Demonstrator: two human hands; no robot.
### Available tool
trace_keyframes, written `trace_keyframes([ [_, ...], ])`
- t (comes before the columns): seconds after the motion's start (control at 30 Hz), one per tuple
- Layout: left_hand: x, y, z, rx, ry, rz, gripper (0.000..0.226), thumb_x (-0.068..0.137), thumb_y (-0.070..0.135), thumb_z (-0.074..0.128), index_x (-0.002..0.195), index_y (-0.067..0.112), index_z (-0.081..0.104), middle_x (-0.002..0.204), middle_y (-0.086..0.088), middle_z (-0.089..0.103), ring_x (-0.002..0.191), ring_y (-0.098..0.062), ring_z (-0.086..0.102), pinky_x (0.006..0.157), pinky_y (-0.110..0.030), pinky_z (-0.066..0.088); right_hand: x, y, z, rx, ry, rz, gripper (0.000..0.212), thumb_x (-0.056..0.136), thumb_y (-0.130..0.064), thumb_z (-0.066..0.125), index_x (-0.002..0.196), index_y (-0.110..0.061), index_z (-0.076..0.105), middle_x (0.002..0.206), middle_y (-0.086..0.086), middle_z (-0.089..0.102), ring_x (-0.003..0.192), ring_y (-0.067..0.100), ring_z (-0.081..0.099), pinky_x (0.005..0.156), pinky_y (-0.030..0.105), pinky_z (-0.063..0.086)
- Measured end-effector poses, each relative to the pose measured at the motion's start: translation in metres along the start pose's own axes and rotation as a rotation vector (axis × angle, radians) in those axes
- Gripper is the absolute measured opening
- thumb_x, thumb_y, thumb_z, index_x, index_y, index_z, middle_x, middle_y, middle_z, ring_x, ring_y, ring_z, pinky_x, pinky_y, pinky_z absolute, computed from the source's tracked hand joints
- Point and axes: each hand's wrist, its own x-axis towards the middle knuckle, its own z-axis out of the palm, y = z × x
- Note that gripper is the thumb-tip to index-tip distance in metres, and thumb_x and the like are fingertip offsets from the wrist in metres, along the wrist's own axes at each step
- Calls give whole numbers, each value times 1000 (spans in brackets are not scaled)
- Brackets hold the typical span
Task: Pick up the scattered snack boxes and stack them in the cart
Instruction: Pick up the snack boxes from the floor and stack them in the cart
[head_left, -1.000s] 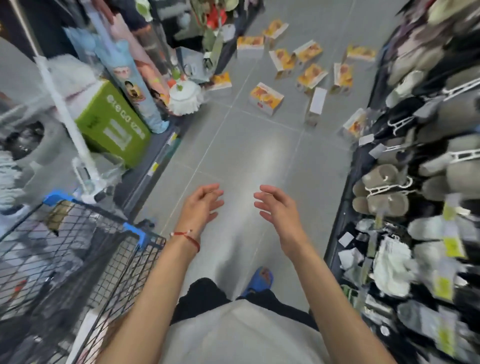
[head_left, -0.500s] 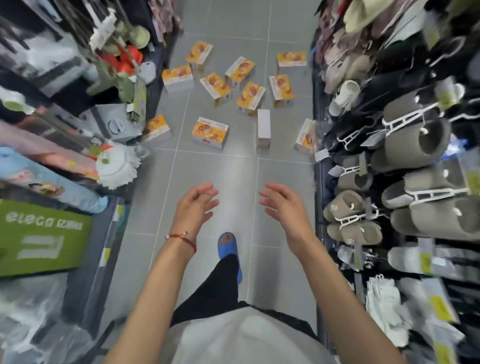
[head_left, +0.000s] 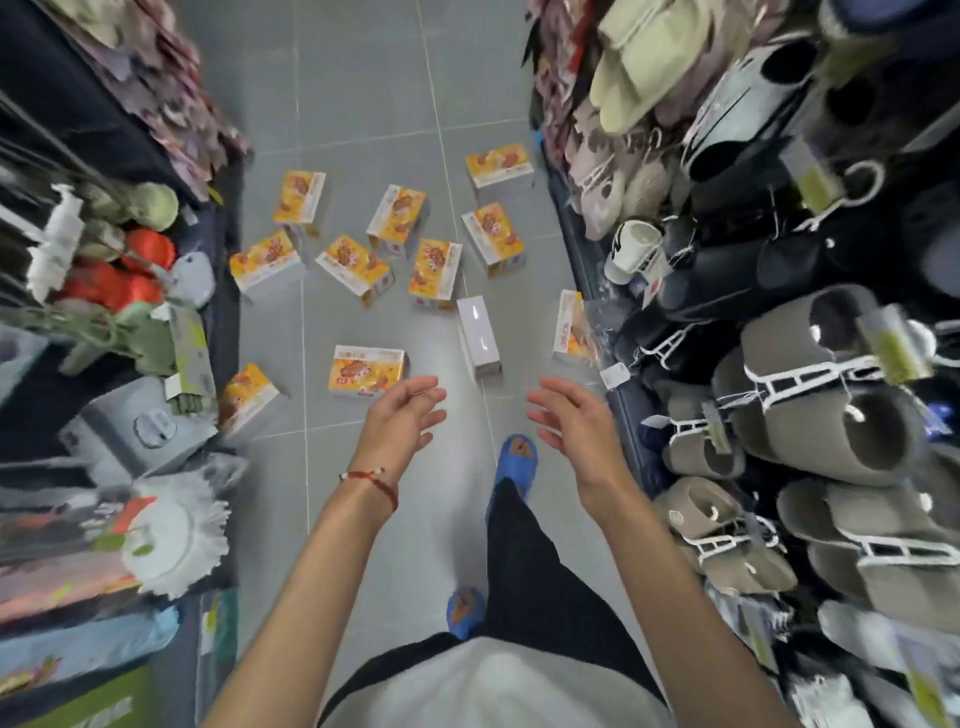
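The fingers (head_left: 427, 404) of my left hand (head_left: 400, 423) are spread and loosely curled, holding nothing. The fingers (head_left: 545, 405) of my right hand (head_left: 574, 423) are the same, with the palms half facing each other. Both hands hover over the grey floor tiles (head_left: 363, 104), touching no box.

The nearest snack box (head_left: 366, 370) lies face up at 11 o'clock, just past my left fingertips. A white-sided box (head_left: 478, 338) sits at 12. One box (head_left: 571, 327) leans by the slipper rack (head_left: 831, 405) at 1, another (head_left: 247, 397) lies by the left shelf foot at 9, and seven more (head_left: 435, 273) are scattered farther out at 12.

I judge this trip barely begun: eleven boxes are on the floor and none in hand. A second ago the cart stood at 8 o'clock; now it is out of view and the boxes are closer.
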Motion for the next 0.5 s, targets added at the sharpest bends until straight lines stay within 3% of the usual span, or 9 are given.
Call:
trace_keyframes([
  [0.13, 69, 58, 27, 23, 35, -19, 15, 97, 19, 61, 110, 23, 67, 114, 1, 69, 105, -17, 68, 87, -30, 47, 74, -53, 8, 16, -10, 47, 19, 98, -18, 65, 117, -21, 69, 115, 4, 75, 99, 13, 71, 98, 32, 52],
  [0.23, 111, 95, 48, 45, 17, -16, 18, 98, 18, 59, 114, 22, 67, 117, 1, 71, 102, -15, 68, 91, -31, 49, 117, -89, 13, 21, -8, 47, 13, 98, -17, 65, 107, -25, 70, 108, 3, 74, 97, 14, 70, 93, 29, 52],
  [0.37, 161, 145, 70, 70, -6, -26, 20, 100, 20, 56, 117, 21, 66, 118, 1, 71, 107, -16, 68, 100, -36, 50, 170, -133, 21, 21, 15, 63, 21, 99, -16, 65, 119, -18, 69, 102, 0, 74, 89, 9, 69, 85, 24, 52],
  [0.5, 218, 182, 84, 119, -38, -50, 24, 101, 16, 53, 122, 15, 64, 120, -2, 70, 111, -21, 67, 102, -40, 48, 215, -161, 34, 29, 24, 74, 23, 100, -15, 63, 122, -17, 66, 111, 4, 72, 94, 11, 68, 86, 22, 53],
])
